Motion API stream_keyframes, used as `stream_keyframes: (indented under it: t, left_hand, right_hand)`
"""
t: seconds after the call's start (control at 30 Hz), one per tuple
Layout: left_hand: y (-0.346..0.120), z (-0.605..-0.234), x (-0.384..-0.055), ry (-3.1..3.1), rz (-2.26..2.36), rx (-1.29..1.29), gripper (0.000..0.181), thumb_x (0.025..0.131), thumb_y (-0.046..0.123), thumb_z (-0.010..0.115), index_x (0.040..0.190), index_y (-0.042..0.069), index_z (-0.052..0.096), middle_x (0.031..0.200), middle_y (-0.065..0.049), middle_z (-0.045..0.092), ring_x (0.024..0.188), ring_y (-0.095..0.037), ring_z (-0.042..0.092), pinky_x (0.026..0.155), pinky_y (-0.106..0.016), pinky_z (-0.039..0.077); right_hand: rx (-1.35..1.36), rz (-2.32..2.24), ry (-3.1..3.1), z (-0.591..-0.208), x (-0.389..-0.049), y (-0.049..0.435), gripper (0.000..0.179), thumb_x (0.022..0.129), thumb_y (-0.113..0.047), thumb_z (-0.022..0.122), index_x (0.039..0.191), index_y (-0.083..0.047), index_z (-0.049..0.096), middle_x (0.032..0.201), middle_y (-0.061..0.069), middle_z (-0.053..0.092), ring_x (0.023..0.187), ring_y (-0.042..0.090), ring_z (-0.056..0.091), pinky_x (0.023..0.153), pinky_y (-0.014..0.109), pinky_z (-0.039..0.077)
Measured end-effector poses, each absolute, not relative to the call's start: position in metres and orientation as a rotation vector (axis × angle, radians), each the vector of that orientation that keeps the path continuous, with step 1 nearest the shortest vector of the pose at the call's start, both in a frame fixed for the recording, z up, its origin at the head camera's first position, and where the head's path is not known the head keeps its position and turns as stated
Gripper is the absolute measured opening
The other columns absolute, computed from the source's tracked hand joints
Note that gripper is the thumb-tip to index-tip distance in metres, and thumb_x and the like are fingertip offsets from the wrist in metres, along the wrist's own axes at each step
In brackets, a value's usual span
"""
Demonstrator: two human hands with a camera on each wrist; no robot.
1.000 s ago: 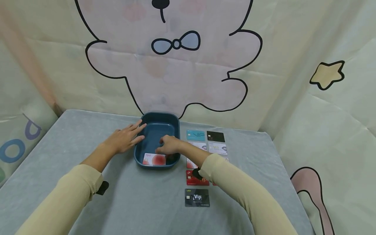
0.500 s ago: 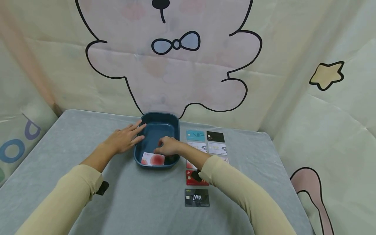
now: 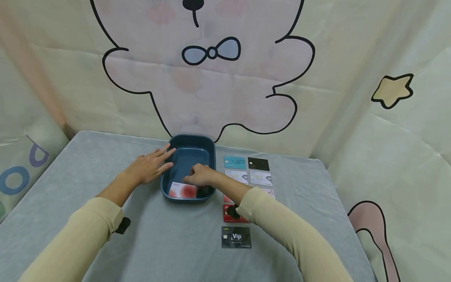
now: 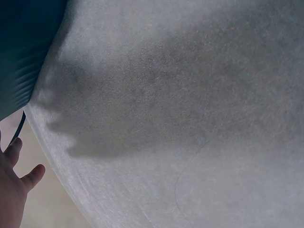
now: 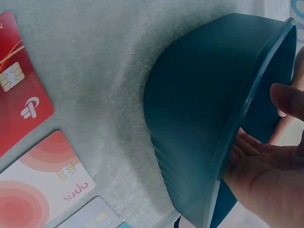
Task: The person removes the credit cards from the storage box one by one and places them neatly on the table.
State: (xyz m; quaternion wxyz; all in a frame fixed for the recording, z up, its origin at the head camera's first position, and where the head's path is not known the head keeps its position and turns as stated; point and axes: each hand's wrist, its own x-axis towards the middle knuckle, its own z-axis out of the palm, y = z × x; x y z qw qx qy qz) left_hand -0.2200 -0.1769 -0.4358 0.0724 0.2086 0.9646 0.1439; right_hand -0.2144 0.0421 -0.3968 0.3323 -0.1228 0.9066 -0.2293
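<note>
A dark blue rectangular tray (image 3: pixel 188 154) stands near the table's far edge. Inside, at its near end, lies a white bank card with red circles (image 3: pixel 183 190). My right hand (image 3: pixel 200 175) reaches in over the right rim, its curled fingers at the card's upper right corner, seemingly pinching it. The fingertips' contact with the card is hidden in the right wrist view, where the tray wall (image 5: pixel 199 95) covers it. With fingers spread, my left hand (image 3: pixel 149 166) rests against the tray's left rim. The left wrist view shows part of that hand (image 4: pixel 16 185) beside the tray.
Right of the tray, several cards lie in two columns: a turquoise card (image 3: pixel 234 162), a black card (image 3: pixel 258 163), white cards (image 3: pixel 260 178), a red card (image 3: pixel 230 218) and a dark Vip card (image 3: pixel 236 237). My right forearm covers some. A printed cloth (image 3: pixel 211 98) hangs behind the table.
My right hand and the white card with red circles have slid slightly left within the tray. My left hand has stayed at the left rim.
</note>
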Motion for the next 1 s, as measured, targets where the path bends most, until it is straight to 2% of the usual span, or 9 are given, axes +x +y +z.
stream_keyframes:
  t: [0.37,0.63,0.77,0.87,1.0]
  left_hand:
    - [-0.178,-0.438,-0.221,2.899,0.424,0.621,0.063,0.106,0.042,0.043,0.159,0.014,0.024,0.165,-0.016,0.015,0.144,-0.048,0.027,0.102,-0.074,0.03]
    - [-0.178,-0.439,-0.223,2.889,0.437,0.619,0.063,0.106,0.042,0.042,0.16,0.015,0.023,0.165,-0.015,0.013,0.145,-0.047,0.026,0.103,-0.074,0.029]
    - [-0.179,-0.438,-0.224,2.887,0.443,0.625,0.062,0.107,0.042,0.041,0.16,0.015,0.023,0.165,-0.015,0.013,0.145,-0.047,0.026,0.103,-0.074,0.029]
    - [-0.179,-0.438,-0.223,2.885,0.444,0.626,0.062,0.106,0.041,0.042,0.16,0.015,0.023,0.165,-0.015,0.013,0.145,-0.046,0.026,0.103,-0.074,0.029]
    - [-0.178,-0.438,-0.223,2.886,0.446,0.625,0.062,0.106,0.042,0.042,0.159,0.015,0.023,0.165,-0.015,0.013,0.145,-0.046,0.026,0.103,-0.074,0.029]
  right_hand:
    - [-0.35,-0.6,2.356,-0.403,-0.213,0.04,0.039,0.1,-0.034,0.061,0.124,-0.003,0.059,0.093,0.005,0.061,0.085,0.017,0.058,0.083,0.036,0.055]
    - [-0.358,-0.59,2.312,-0.405,-0.212,0.039,0.027,0.097,-0.032,0.066,0.104,-0.006,0.063,0.087,0.008,0.064,0.08,0.02,0.061,0.073,0.032,0.052]
    - [-0.375,-0.568,2.293,-0.409,-0.21,0.037,0.026,0.096,-0.033,0.066,0.1,-0.008,0.062,0.084,0.006,0.062,0.077,0.019,0.058,0.068,0.03,0.049]
    - [-0.411,-0.537,2.325,-0.411,-0.21,0.034,0.029,0.096,-0.034,0.067,0.101,-0.006,0.062,0.083,0.005,0.061,0.075,0.018,0.057,0.065,0.029,0.047]
    - [-0.417,-0.488,2.391,-0.412,-0.212,0.029,0.042,0.093,-0.036,0.07,0.118,-0.003,0.062,0.091,0.005,0.062,0.08,0.017,0.057,0.067,0.028,0.048]
